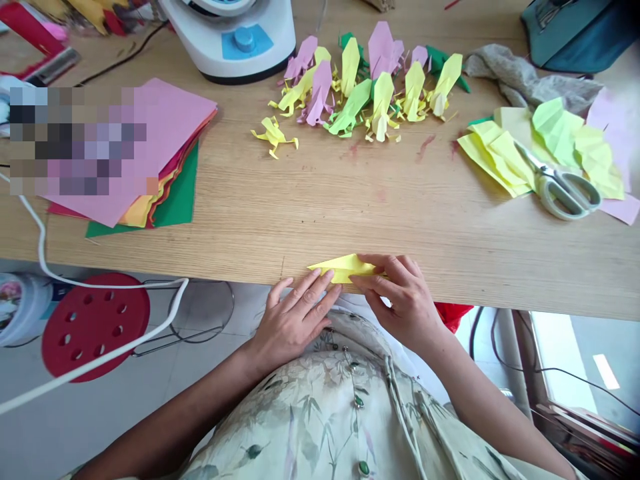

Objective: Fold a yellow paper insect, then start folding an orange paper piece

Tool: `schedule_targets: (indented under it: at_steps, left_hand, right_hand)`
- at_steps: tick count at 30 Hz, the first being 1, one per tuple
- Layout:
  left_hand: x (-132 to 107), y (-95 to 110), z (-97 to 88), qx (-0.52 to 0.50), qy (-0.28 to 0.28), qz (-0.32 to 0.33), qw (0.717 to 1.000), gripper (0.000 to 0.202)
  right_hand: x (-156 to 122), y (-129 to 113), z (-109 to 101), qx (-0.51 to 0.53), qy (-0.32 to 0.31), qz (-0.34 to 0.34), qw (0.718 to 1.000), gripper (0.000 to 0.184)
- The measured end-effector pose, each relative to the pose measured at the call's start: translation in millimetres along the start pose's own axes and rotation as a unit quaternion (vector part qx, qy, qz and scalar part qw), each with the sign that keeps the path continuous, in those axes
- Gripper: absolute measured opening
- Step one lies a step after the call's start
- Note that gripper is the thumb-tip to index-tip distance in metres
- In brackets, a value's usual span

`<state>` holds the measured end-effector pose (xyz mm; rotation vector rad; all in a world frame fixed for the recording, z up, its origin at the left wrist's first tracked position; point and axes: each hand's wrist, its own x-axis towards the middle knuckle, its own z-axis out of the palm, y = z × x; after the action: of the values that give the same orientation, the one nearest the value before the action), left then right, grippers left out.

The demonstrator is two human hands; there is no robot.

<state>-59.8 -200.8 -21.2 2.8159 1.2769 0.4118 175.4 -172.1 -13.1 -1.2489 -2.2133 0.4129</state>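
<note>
A folded yellow paper lies at the near edge of the wooden table. My right hand pinches the paper's right part between thumb and fingers. My left hand rests beside it with fingers stretched out, fingertips touching the paper's left point. Further back lies a heap of finished origami figures in yellow, pink and green, with one small yellow figure set apart on the left.
A stack of coloured paper sheets lies at left. Scissors rest on yellow and green paper scraps at right, near a grey cloth. A white appliance stands at the back. A red stool and white cable are below.
</note>
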Motion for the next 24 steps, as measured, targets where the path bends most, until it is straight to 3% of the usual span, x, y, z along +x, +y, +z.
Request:
schedule_targets:
  at_steps: [5,17,24]
  left_hand:
    - [-7,-2,-1.9,0.017,0.053,-0.018,0.998,0.05]
    - [12,1,-12.9,0.073,0.028,-0.007,0.997,0.039]
    - [18,6,-23.2,0.135,0.018,0.019,0.991,0.035]
  right_hand:
    - [-1,0,0,-0.003,0.006,-0.003,1.0,0.02]
    - [-1,2,2,-0.011,0.006,-0.01,1.0,0.018]
    - [-7,-6,-3,-0.068,-0.017,-0.024,0.997,0.018]
